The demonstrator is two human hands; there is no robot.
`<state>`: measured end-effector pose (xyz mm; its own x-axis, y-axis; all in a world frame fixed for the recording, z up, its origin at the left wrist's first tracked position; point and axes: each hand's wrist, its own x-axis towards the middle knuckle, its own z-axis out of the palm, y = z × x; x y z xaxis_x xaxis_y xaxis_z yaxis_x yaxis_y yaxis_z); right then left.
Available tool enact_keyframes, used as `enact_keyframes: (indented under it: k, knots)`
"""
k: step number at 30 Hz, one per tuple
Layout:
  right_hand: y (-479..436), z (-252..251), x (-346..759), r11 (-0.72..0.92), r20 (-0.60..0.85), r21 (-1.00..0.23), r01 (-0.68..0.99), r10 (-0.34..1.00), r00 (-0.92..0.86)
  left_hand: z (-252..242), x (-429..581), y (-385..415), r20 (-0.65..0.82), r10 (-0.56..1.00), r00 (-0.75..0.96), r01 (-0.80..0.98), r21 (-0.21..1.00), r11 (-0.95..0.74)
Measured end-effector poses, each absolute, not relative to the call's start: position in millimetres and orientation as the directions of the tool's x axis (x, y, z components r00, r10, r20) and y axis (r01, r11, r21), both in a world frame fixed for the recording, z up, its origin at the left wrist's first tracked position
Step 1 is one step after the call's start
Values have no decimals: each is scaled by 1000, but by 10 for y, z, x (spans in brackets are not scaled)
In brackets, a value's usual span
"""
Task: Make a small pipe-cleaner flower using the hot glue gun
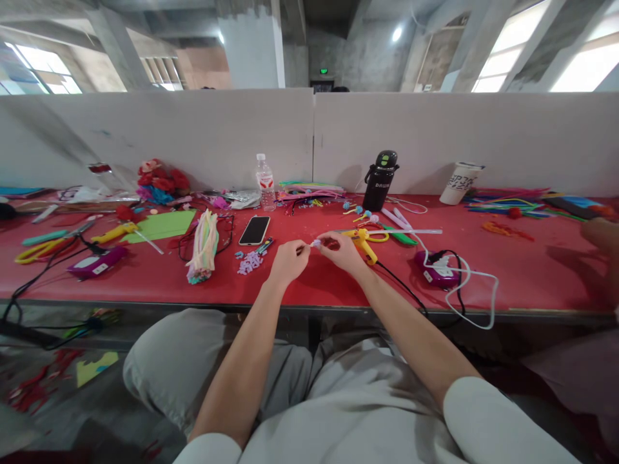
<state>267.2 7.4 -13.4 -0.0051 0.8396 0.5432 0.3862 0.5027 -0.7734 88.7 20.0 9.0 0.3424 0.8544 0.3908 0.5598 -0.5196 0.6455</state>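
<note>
Both my hands meet over the red table [532, 270] near its front edge. My left hand [289, 259] is closed in a pinch on one end of a thin pale stick-like piece [315, 243]. My right hand [342, 250] is closed on its other end, fingers curled round it. I cannot make out exactly what the piece is. A yellow glue gun [363, 243] lies just right of my right hand, its black cord running off the table edge. A small heap of lilac bits [250, 262] lies left of my left hand.
A black phone [255, 230], a bundle of pale pipe cleaners [205, 248], a water bottle [264, 182], a black flask [382, 180] and a paper cup [459, 183] stand on the table. A purple power strip [439, 270] with white cable lies right. Another person's hand [602, 235] is at far right.
</note>
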Motion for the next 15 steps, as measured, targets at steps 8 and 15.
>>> enact_keyframes:
  k: [8, 15]
  knots:
    - [32, -74, 2649, 447, 490, -805, 390, 872, 13, 65, 890, 209, 405, 841, 358, 537, 648, -540]
    - [48, -80, 2677, 452, 497, -816, 360, 867, 40, 80, 871, 222, 403, 853, 331, 535, 665, -522]
